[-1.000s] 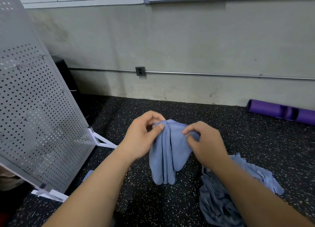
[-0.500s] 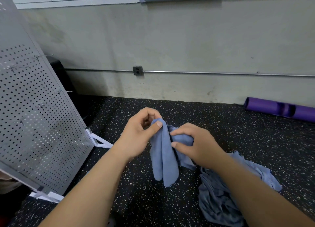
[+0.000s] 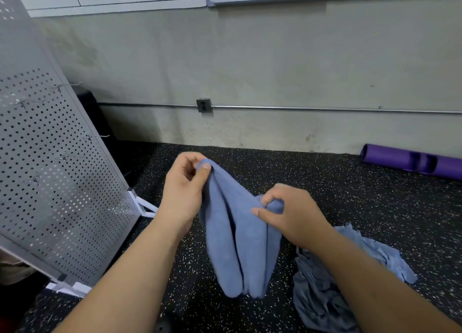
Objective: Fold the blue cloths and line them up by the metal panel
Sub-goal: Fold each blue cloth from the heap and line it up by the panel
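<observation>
A blue cloth (image 3: pixel 237 245) hangs in folds in the air over the dark speckled floor. My left hand (image 3: pixel 183 195) pinches its upper left corner between thumb and fingers. Lower and to the right, my right hand (image 3: pixel 291 214) pinches the cloth's other top edge. A crumpled pile of blue cloths (image 3: pixel 325 295) lies on the floor under my right forearm. The perforated metal panel (image 3: pixel 55 172) stands tilted at the left on white feet.
A purple roller (image 3: pixel 412 161) lies by the wall at the far right. A black object (image 3: pixel 95 122) stands behind the panel. The concrete wall carries a conduit with an outlet box (image 3: pixel 203 105). The speckled floor (image 3: pixel 375 202) stretches between the wall and me.
My hands have drawn apart: the left rose with its corner, the right slid right and lower along the edge. The hanging cloth has spread wider.
</observation>
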### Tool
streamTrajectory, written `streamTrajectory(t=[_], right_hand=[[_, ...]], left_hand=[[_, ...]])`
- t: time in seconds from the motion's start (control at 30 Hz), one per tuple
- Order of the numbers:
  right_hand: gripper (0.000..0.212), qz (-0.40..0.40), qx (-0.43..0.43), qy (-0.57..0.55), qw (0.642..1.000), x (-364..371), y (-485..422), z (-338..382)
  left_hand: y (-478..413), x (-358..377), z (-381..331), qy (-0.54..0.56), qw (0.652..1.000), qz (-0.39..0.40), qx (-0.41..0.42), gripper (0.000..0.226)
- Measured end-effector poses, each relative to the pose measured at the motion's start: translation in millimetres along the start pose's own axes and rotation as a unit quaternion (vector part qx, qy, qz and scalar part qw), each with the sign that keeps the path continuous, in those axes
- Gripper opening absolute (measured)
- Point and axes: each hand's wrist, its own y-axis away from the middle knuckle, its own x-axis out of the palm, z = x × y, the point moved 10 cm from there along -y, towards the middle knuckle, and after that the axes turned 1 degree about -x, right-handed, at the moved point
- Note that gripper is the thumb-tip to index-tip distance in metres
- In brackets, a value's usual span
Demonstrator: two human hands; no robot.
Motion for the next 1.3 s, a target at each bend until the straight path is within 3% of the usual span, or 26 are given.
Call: streamTrajectory(t=[0.1,0.23,0.33,0.47,0.6,0.77,0.93,1.2,1.3], right_hand=[[0.022,-0.086,0.010,-0.011,0.996,-29.5,-1.0,-1.7],[0.024,-0.110,0.003,-0.004,0.994,-43.5,-0.4,-0.5],[0.023,-0.118,-0.018,-0.018,0.993,-47.8,2.0,5.7],[0.019,-0.050,-0.052,-0.007,0.997,-35.2,1.5,18.2],[0.012,0.016,-0.056,-0.030,0.998,-26.8,2.3,20.9],[0.012,0.040,-0.035,-0.068,0.996,-29.5,5.8,20.3],[0.011,0.079,-0.024,-0.071,0.994,-24.7,8.1,21.4],[0.017,0.089,0.015,-0.052,0.995,-19.3,7.4,-1.2],[0.019,0.055,0.017,-0.041,0.998,-24.6,5.6,-1.8]], left_hand=[[-2.2,-14.7,3.8,-0.087,0.994,-0.068,0.010,0.010],[1.7,-18.5,14.3,-0.181,0.978,-0.103,-0.015,0.011],[4.7,7.9,14.0,-0.307,0.952,0.002,0.024,0.026],[35.3,70.6,-5.8,-0.272,0.932,0.214,0.110,0.050],[49.5,95.6,7.0,-0.225,0.921,0.311,0.071,0.048],[48.7,97.0,21.7,-0.233,0.917,0.320,0.048,0.038],[50.9,99.3,16.9,-0.218,0.922,0.313,0.071,0.012],[44.3,86.6,9.6,-0.150,0.955,0.251,0.045,0.009],[38.5,80.2,8.4,-0.138,0.962,0.232,0.035,0.008]])
